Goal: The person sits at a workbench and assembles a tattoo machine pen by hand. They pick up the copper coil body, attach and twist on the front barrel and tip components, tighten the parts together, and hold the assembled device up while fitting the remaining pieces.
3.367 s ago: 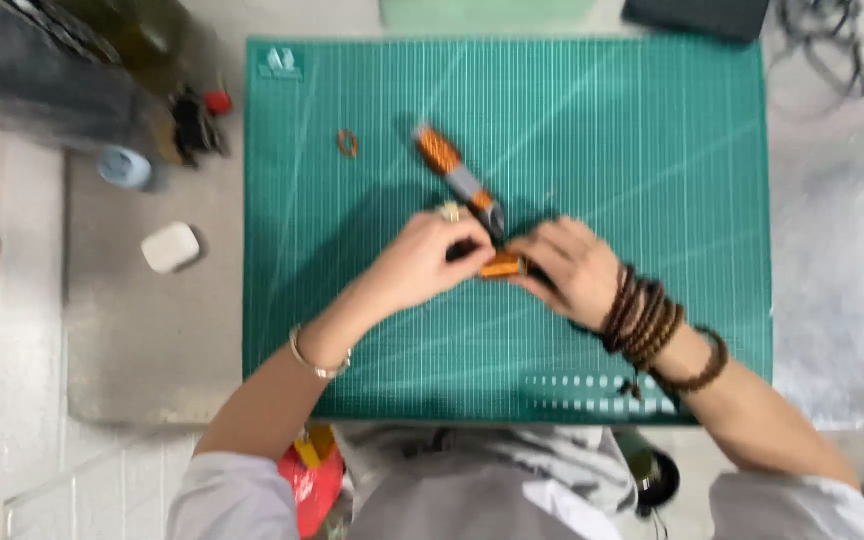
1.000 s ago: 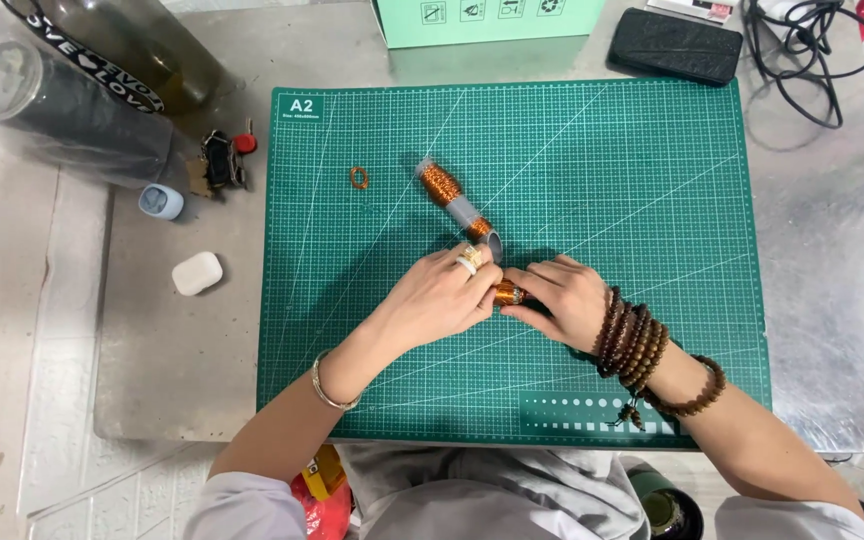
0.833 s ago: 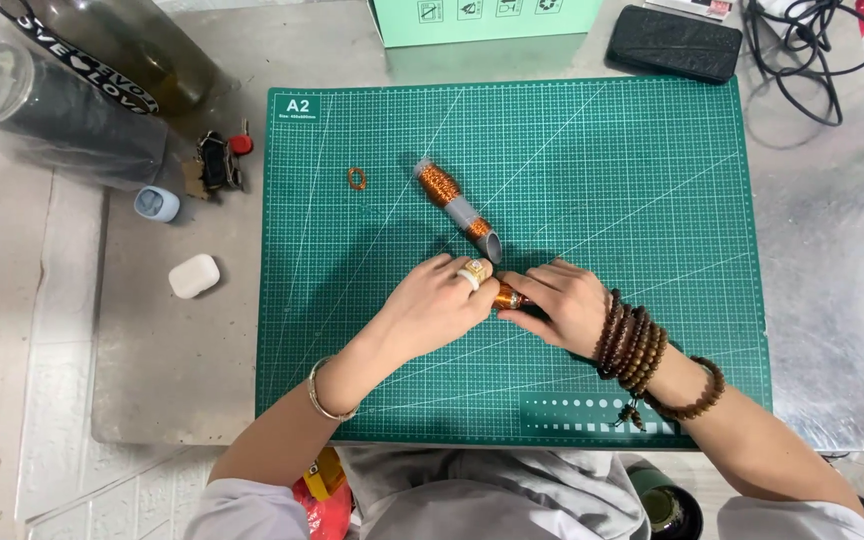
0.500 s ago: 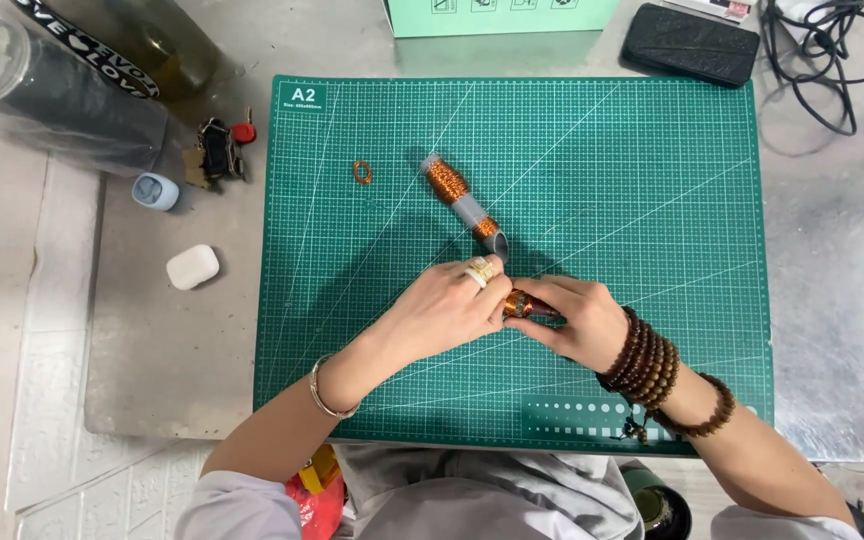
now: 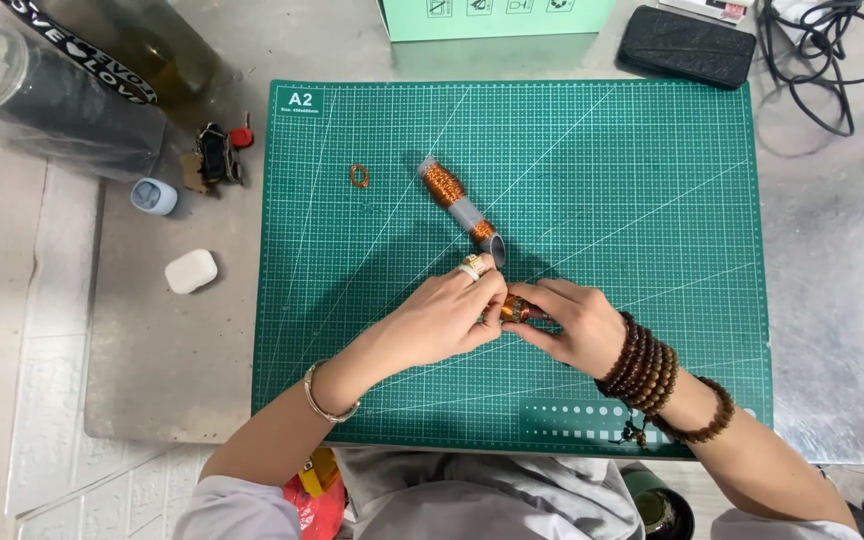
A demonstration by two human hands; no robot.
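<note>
Both my hands meet over the middle of the green cutting mat [image 5: 652, 200]. My left hand [image 5: 437, 322], with a ring and a thin bangle, and my right hand [image 5: 574, 326], with dark wooden bead bracelets on the wrist, pinch a small copper-wire coil [image 5: 514, 309] between their fingertips. Just above them lies a clear tube [image 5: 462, 212] wound with copper wire, slanting up to the left. A small copper ring [image 5: 359, 176] rests on the mat further left.
Off the mat to the left are a white earbud case [image 5: 190, 271], a small blue cap [image 5: 154, 196], a key bunch [image 5: 216, 156] and a dark bottle [image 5: 72, 100]. A green box [image 5: 497, 18], a black case [image 5: 687, 46] and black cables [image 5: 817, 60] lie at the back.
The camera view drifted slightly. My hands stayed together at the mat's middle, working the small coil; the tube and the ring have not moved.
</note>
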